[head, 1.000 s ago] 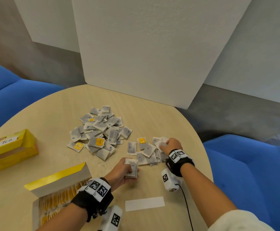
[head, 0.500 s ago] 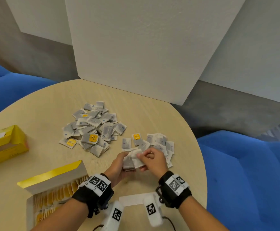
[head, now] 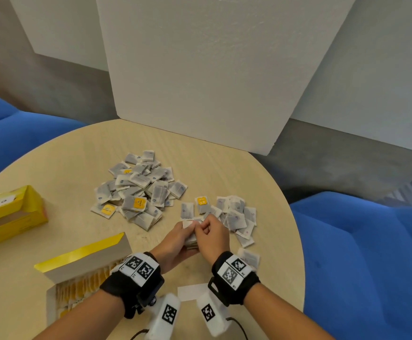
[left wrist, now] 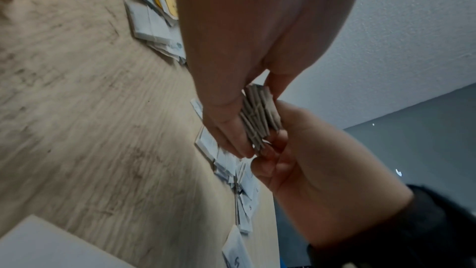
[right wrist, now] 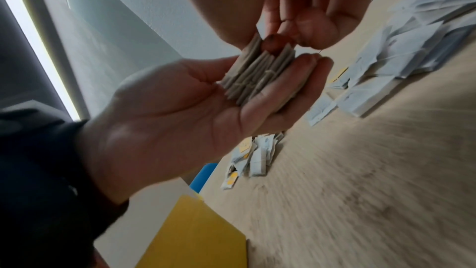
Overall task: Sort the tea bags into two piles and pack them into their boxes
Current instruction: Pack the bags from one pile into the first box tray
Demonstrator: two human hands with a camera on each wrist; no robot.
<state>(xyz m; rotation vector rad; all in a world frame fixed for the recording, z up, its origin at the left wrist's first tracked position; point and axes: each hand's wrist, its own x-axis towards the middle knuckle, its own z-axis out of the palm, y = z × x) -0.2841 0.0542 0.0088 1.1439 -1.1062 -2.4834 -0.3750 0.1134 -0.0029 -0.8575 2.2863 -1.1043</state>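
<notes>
My left hand (head: pixel 178 239) grips a stack of grey tea bags (head: pixel 192 238) on edge, between thumb and fingers, above the table. In the right wrist view the stack (right wrist: pixel 257 74) lies in the left palm (right wrist: pixel 180 113). My right hand (head: pixel 210 233), fingers curled, pinches the stack's upper end (left wrist: pixel 260 117). A big mixed pile (head: pixel 141 190) of grey and yellow-tagged bags lies at mid-table. A smaller grey pile (head: pixel 237 217) is just beyond my right hand. An open box (head: pixel 77 273) with yellow bags stands by my left wrist. A second yellow box (head: pixel 8 214) lies at far left.
White foam boards (head: pixel 212 69) stand at the round table's far edge (head: pixel 295 231). Blue seats (head: pixel 359 253) flank the table. A white paper strip (head: pixel 191 292) lies between my wrists, and one loose tea bag (head: pixel 249 257) lies by my right wrist.
My right hand left the smaller pile on the right and came back to the stack in my left hand. Both hands now hold the stack together.
</notes>
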